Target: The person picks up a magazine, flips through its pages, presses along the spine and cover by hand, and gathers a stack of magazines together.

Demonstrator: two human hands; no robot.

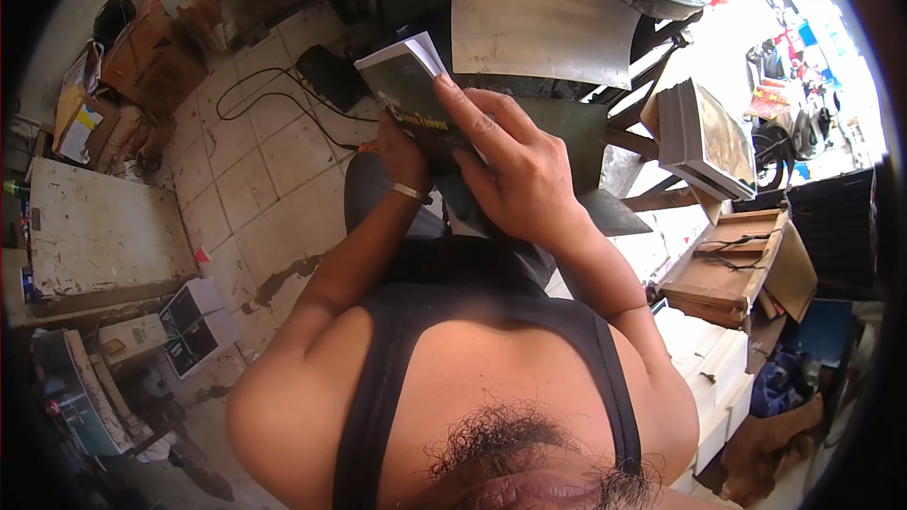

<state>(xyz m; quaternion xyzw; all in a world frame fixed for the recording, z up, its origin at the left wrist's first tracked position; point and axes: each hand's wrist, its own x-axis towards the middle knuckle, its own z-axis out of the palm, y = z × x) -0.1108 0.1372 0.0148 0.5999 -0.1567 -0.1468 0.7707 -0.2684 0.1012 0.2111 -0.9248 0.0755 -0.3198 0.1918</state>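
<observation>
A paperback book (406, 78) with a dark cover and yellow lettering is held tilted in front of my lap, its white pages showing at the top edge. My left hand (402, 153), below a wristband, grips the book's lower left side; its fingers are partly hidden. On the opposite side, my right hand (521, 168) is closed around the right edge, with the fingers over the pages and cover. A metal sheet (539, 28) lies on the dark bench just beyond the book.
A thick stack of book blocks (704, 137) stands at the right, above a wooden frame (732, 264). White stacks (704, 368) sit by my right side. To the left are a worn cabinet (109, 227), tied books (194, 331) and a cardboard box (151, 57). A black cable (274, 94) crosses the tiles.
</observation>
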